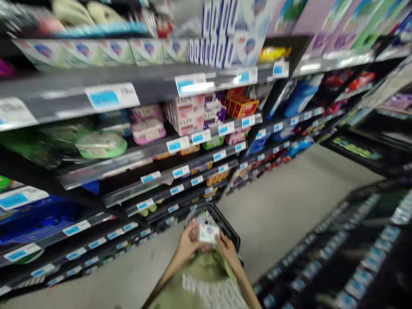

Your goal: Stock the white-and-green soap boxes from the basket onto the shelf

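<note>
Low in the head view, my left hand (189,238) and my right hand (227,245) hold a small white soap box (208,234) between them. The left fingers close on its left end and the right fingers on its right end. A shield-like emblem shows on its face, like those on the soap boxes (144,50) along the upper shelf. Just beyond my hands is a black shopping basket (232,231) with items inside that are too blurred to name.
On the left, shelves (154,79) hold soap boxes, pink cartons (190,113) and a green packaged item (101,144). A grey floor aisle (283,193) runs away between these shelves and dark racks (347,257) at right. Much is blurred.
</note>
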Demonstrator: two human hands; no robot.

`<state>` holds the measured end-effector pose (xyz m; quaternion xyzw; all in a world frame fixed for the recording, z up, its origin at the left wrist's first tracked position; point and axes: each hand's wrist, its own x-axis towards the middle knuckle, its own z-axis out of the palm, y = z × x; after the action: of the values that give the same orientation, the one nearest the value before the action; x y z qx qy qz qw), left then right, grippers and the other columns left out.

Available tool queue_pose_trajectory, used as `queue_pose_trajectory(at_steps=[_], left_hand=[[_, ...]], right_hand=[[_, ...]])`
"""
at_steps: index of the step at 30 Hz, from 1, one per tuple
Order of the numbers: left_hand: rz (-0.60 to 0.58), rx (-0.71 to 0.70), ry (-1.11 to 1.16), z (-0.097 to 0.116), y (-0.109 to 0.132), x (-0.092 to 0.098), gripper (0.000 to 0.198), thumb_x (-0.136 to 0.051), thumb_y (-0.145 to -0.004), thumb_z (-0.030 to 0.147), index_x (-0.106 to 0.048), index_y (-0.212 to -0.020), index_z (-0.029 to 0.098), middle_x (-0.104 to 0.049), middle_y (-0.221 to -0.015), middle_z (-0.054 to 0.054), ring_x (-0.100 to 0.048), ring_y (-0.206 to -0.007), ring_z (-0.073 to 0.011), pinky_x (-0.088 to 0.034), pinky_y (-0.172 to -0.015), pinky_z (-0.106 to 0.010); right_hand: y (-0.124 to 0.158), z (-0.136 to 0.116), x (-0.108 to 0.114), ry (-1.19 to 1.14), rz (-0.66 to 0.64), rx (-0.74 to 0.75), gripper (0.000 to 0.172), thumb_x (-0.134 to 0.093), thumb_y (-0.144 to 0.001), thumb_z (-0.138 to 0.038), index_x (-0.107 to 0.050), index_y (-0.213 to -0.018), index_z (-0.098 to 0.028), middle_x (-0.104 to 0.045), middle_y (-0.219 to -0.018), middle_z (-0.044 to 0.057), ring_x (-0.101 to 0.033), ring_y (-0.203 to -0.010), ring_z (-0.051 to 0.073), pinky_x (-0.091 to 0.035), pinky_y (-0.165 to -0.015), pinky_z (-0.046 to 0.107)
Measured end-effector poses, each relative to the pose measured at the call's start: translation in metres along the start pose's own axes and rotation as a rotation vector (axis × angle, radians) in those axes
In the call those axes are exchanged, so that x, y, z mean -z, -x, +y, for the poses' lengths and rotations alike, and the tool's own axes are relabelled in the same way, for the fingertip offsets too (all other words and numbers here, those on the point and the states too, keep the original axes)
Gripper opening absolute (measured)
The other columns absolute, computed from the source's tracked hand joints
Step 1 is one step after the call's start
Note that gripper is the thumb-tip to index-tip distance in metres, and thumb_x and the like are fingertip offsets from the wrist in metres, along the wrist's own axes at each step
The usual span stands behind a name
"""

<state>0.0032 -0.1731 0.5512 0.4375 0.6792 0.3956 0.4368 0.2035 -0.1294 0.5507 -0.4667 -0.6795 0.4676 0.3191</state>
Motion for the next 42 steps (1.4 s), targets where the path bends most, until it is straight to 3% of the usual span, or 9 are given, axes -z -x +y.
queue_pose_trajectory(at_steps=[4,9,15,20,26,29,33,38,42], left_hand=[[-0.077,-0.043,0.286,-0.008,0.01,0.008,0.072,-0.094,-0.054,0.044,-0.07,-0.12,0.026,-0.06,-0.141,-0.012,-0.057,-0.133,-0.0371,-0.058,-0.1,-0.05],[-0.102,-0.119,0.395,0.008,0.011,0.017,0.074,-0.096,-0.054,0.052,-0.069,-0.117,0.024,-0.061,-0.134,-0.013,-0.06,-0.128,-0.0349,-0.062,-0.095,-0.045],[-0.092,-0.157,0.418,0.019,0.014,0.012,0.074,-0.096,-0.055,0.053,-0.068,-0.116,0.022,-0.062,-0.133,-0.014,-0.059,-0.129,-0.0367,-0.062,-0.094,-0.045],[-0.117,-0.156,0.527,0.015,0.013,0.009,0.072,-0.099,-0.054,0.039,-0.067,-0.116,0.021,-0.066,-0.13,-0.014,-0.061,-0.127,-0.0366,-0.061,-0.09,-0.042],[-0.21,-0.114,0.661,0.004,0.016,-0.004,0.077,-0.101,-0.05,0.022,-0.069,-0.12,0.021,-0.07,-0.129,-0.015,-0.061,-0.127,-0.0345,-0.053,-0.099,-0.042],[-0.292,-0.04,0.749,0.006,0.021,-0.014,0.086,-0.099,-0.054,0.022,-0.064,-0.133,0.023,-0.068,-0.134,-0.015,-0.061,-0.127,-0.0337,-0.049,-0.103,-0.042],[-0.448,0.08,0.914,0.017,0.033,-0.023,0.099,-0.096,-0.06,0.028,-0.052,-0.148,0.029,-0.055,-0.151,-0.013,-0.056,-0.133,-0.0367,-0.045,-0.108,-0.047],[-0.457,0.269,1.191,0.019,0.047,-0.038,0.076,-0.083,-0.073,0.052,-0.063,-0.137,0.017,-0.066,-0.137,-0.015,-0.052,-0.137,-0.0401,-0.037,-0.117,-0.052],[-0.409,0.507,1.341,0.012,0.053,-0.05,0.054,-0.072,-0.082,0.051,-0.072,-0.118,0.012,-0.075,-0.12,-0.015,-0.058,-0.131,-0.038,-0.035,-0.118,-0.051]], right_hand=[[0.017,-0.01,0.018,0.013,-0.168,-0.092,0.051,-0.067,-0.09,-0.052,-0.071,-0.129,-0.018,-0.079,-0.111,0.012,-0.074,-0.099,0.029,-0.06,-0.09,0.043],[0.02,-0.019,0.029,0.016,-0.101,-0.139,0.078,-0.079,-0.078,-0.037,-0.054,-0.148,-0.015,-0.078,-0.111,0.011,-0.072,-0.089,0.025,-0.059,-0.086,0.041],[0.021,-0.026,0.031,-0.06,0.055,-0.127,0.07,-0.082,-0.076,-0.039,-0.061,-0.139,-0.014,-0.078,-0.104,0.009,-0.068,-0.082,0.022,-0.058,-0.082,0.038],[0.022,-0.031,0.034,-0.228,0.057,-0.11,0.071,-0.085,-0.075,-0.04,-0.059,-0.136,-0.017,-0.076,-0.102,0.008,-0.068,-0.083,0.021,-0.058,-0.081,0.036],[0.027,-0.041,0.042,-0.334,0.049,0.058,0.064,-0.094,-0.063,-0.031,-0.06,-0.117,-0.026,-0.065,-0.127,0.01,-0.067,-0.109,0.027,-0.058,-0.087,0.039],[0.029,-0.05,0.04,-0.311,0.044,0.125,0.06,-0.092,-0.066,-0.027,-0.058,-0.115,-0.028,-0.061,-0.135,0.011,-0.059,-0.128,0.031,-0.05,-0.106,0.047],[0.029,-0.059,0.031,-0.262,0.099,0.155,0.055,-0.085,-0.071,-0.024,-0.056,-0.117,-0.027,-0.066,-0.125,0.009,-0.063,-0.121,0.029,-0.048,-0.108,0.048],[0.028,-0.064,0.026,-0.046,0.099,0.191,0.053,-0.081,-0.072,-0.021,-0.062,-0.122,-0.027,-0.067,-0.123,0.008,-0.063,-0.116,0.029,-0.05,-0.102,0.046],[0.028,-0.063,0.025,0.16,-0.012,0.229,0.063,-0.083,-0.072,-0.021,-0.061,-0.13,-0.029,-0.069,-0.125,0.007,-0.06,-0.118,0.032,-0.048,-0.104,0.05]])
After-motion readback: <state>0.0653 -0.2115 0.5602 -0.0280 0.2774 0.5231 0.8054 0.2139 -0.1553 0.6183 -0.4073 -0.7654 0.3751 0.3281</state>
